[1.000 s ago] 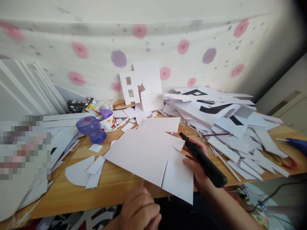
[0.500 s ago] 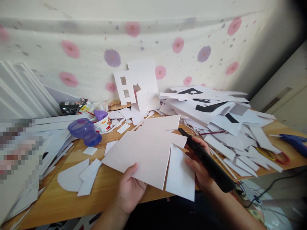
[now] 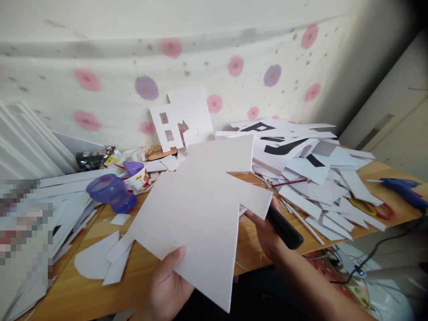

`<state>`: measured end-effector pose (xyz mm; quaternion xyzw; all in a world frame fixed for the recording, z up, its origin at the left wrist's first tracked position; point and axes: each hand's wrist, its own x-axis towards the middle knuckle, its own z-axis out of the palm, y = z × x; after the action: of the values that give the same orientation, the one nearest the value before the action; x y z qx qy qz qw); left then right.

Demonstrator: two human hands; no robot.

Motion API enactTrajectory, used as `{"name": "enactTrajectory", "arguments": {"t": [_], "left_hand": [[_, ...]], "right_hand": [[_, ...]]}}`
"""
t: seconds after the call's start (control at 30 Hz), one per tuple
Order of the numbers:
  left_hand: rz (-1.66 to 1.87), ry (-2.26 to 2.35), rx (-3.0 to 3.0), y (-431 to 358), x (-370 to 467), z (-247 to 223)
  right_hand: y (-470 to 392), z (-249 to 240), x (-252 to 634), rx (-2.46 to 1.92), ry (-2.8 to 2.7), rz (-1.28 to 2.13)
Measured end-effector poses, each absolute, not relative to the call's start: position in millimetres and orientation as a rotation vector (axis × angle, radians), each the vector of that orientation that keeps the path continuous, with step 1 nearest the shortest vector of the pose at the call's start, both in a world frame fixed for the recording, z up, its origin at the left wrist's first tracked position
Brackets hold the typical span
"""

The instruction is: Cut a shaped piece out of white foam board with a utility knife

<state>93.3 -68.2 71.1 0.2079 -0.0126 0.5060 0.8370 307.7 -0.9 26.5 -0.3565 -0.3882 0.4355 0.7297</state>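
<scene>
White foam-board cutout [image 3: 203, 209], large and irregular, lifted clear of the wooden surface [image 3: 83, 294] and tilted toward the camera, with its lower corner hanging past the near edge. Pinched at its lower left edge by the left hand [image 3: 167, 285]: thumb on top, fingers hidden beneath the sheet, wrist rising from below the frame. Steadied at its right notch by the right hand [image 3: 267, 232], whose fingers are at once wrapped tight round a black utility knife [image 3: 284, 227], the handle pointing down and right and the front end hidden behind the board, so blade position cannot be told. Best handled with the grip well in from the edge to stop so wide a sheet flexing or creasing, and with the knife tip turned away from the board face and from the opposite hand while both share the load. Right forearm angled in from the lower right corner, wrist bent slightly inward. Below and to the left, small white offcuts [image 3: 100, 263] lying flat; farther left, a purple plastic cup [image 3: 110, 191] on its side near an instant-noodle tub [image 3: 138, 178]. Behind, a heap of white and black board scraps [image 3: 310, 165], with red-handled scissors [image 3: 374, 209] and a blue glue gun [image 3: 404, 189] at the far right.
</scene>
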Motion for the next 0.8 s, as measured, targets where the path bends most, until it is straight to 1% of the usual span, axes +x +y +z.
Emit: {"name": "enactTrajectory", "arguments": {"t": [0.13, 0.43, 0.63, 0.7, 0.8], "left_hand": [[1.043, -0.065, 0.438, -70.7, 93.8, 78.3], [1.010, -0.148, 0.513, -71.2, 87.4, 84.1], [1.031, -0.133, 0.508, -74.7, 88.5, 86.7], [1.072, -0.131, 0.511, -75.0, 87.1, 84.7], [1.142, -0.099, 0.527, -73.2, 83.5, 81.7]], "right_hand": [[3.4, 33.5, 304.8, -0.755, -0.882, 0.962], [4.9, 44.5, 292.1, -0.670, -0.957, 1.133], [0.5, 42.5, 289.9, -0.655, -0.959, 1.110], [-3.4, 45.7, 290.4, -0.664, -0.937, 1.171], [-10.4, 56.3, 291.9, -0.645, -0.851, 1.349]]}}
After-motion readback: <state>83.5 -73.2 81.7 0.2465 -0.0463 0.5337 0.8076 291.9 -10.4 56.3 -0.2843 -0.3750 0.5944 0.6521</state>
